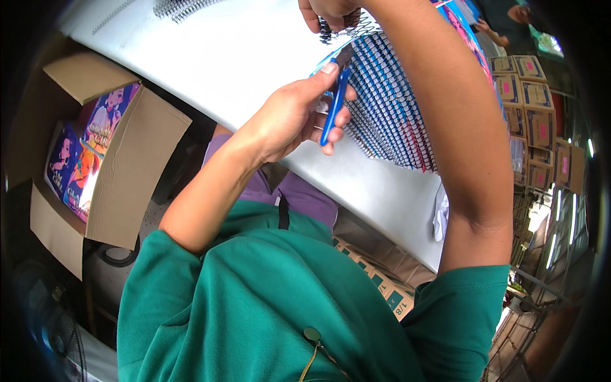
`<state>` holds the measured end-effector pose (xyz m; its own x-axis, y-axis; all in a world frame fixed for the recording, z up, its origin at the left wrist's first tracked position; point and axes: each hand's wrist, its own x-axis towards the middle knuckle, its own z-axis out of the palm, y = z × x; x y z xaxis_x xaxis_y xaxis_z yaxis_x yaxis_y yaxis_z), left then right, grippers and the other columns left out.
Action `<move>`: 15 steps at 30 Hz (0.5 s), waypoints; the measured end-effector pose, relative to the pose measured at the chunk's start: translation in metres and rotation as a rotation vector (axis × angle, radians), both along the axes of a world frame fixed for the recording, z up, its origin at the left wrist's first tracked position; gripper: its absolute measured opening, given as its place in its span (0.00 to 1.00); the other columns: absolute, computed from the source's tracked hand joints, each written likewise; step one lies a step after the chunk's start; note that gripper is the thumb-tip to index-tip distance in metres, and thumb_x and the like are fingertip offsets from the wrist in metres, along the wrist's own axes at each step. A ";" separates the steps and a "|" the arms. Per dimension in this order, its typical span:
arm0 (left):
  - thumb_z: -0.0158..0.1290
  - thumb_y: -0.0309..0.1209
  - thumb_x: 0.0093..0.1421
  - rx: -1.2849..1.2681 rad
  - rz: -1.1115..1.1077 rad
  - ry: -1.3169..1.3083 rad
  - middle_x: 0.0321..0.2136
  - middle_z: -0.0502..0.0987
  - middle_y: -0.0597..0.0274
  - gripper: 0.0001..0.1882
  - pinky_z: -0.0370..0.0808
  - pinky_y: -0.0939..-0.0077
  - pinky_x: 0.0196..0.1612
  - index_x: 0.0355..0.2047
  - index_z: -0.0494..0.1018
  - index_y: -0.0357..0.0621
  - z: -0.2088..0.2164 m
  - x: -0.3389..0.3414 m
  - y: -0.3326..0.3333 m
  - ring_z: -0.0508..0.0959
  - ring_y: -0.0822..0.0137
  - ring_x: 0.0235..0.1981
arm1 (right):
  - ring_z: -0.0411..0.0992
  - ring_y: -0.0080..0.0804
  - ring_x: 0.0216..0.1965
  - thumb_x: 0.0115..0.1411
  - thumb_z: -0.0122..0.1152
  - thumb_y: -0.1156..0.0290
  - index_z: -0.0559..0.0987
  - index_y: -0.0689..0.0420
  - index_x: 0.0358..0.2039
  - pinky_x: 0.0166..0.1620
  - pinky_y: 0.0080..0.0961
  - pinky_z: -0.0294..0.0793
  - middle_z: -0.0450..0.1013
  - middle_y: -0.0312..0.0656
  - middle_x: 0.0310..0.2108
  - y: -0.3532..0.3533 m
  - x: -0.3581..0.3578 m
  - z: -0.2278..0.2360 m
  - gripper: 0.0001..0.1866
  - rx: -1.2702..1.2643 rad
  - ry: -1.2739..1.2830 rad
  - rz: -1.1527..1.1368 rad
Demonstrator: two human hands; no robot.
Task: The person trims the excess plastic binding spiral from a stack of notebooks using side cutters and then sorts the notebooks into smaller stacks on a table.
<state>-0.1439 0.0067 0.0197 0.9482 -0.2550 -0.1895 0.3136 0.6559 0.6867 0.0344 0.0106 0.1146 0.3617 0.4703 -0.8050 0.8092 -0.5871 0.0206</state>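
Blue-handled pliers point(334, 111) with dark jaws lie across the fingers of my left hand point(296, 111), the thumb pressed near the jaws. The jaws point up toward a black spiral wire point(363, 27). My right hand point(330, 9), partly cut off by the upper edge, has its fingers closed on the coiled wire. Directly beside the pliers is a stack of spiral-bound notebooks point(391, 105), its rows of coils and holed page edges facing me. My right forearm passes over the stack and hides part of it.
Loose black spiral wires point(184, 9) lie at the far left of the white table point(223, 70). An open carton point(137, 153) with colourful printed notebooks point(79, 159) stands left. Stacked cartons point(531, 114) and another person point(506, 28) are at the right.
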 end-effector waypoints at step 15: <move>0.34 0.51 0.65 -0.072 0.014 0.017 0.24 0.69 0.59 0.27 0.76 0.74 0.24 0.41 0.66 0.36 0.003 0.006 -0.003 0.72 0.70 0.21 | 0.75 0.33 0.25 0.44 0.62 0.85 0.81 0.61 0.33 0.28 0.28 0.79 0.77 0.44 0.28 0.000 0.001 0.010 0.13 0.019 0.016 -0.001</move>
